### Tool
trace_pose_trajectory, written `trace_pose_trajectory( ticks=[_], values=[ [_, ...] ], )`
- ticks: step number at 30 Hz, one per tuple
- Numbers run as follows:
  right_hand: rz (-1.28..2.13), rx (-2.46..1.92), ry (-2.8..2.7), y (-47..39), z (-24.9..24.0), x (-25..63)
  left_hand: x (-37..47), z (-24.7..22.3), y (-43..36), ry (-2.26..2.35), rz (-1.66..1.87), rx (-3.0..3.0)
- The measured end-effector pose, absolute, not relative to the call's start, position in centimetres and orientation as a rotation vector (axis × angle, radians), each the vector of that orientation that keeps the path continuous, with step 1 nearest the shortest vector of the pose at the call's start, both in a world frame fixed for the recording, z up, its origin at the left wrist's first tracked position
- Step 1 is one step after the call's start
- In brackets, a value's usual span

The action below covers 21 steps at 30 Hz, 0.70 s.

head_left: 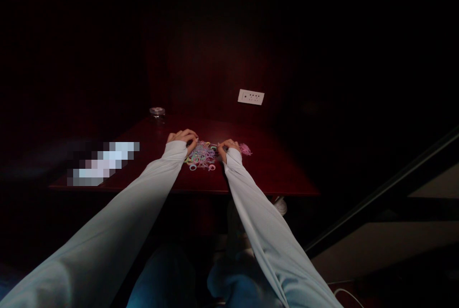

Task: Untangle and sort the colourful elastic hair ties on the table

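Note:
A heap of small pastel bands and rings (202, 155) lies on the dark red table (201, 181). My left hand (184, 138) is at the heap's left edge, its fingers curled with thumb and fingertips close together. At the heap's right side, my right hand (228, 147) has its fingers pinched. What either hand holds, if anything, is too small to make out. A smaller bunch of pink bands (245, 149) lies just right of my right hand. Two separate rings sit in front of the heap, one pale blue (192, 168) and one pink (212, 168).
A clear round container (157, 112) stands at the back left of the table. A blurred-out bright rectangular item (107, 162) lies at the left. On the wall behind is a white socket plate (251, 97). A white shoe (280, 206) shows below the table's front edge.

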State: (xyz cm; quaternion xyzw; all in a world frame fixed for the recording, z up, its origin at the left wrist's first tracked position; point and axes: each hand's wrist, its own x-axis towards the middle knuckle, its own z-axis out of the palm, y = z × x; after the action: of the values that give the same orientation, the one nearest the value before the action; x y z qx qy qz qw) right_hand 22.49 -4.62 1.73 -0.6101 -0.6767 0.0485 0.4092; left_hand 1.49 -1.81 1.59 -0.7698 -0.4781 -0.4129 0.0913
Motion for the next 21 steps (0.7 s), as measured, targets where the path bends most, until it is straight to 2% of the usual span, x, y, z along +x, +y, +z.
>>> trace_pose_trajectory(
  ticks=[13, 21],
  values=[
    [0.083, -1.636, -1.608, -5.26, 2.08, 22.47, 1.44, 1.78, -1.91, -1.512, -1.211, -2.204],
    [0.115, -1.535, -1.761, -4.94, 1.89, 22.13, 1.88, 1.34, -1.65, -1.34, -1.2, -2.498]
  ],
)
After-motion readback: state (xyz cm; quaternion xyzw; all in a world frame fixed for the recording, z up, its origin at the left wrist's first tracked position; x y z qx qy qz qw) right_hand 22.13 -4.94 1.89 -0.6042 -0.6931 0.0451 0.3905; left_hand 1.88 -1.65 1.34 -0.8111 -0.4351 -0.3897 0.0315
